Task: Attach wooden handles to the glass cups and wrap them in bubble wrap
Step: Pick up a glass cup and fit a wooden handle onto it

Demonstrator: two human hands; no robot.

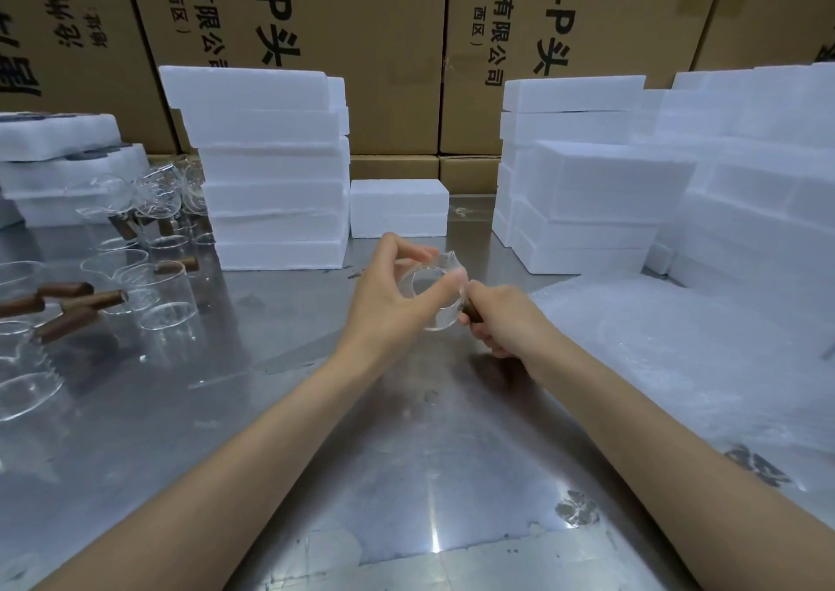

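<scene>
At the centre of the frame, the left hand grips a clear glass cup with curled fingers, holding it above the metal table. The right hand is wrapped round a dark wooden handle at the cup's right side. At the left edge stand more glass cups with handles. White foam boxes are stacked across the middle, before cardboard cartons. Bubble wrap covers the table at right.
</scene>
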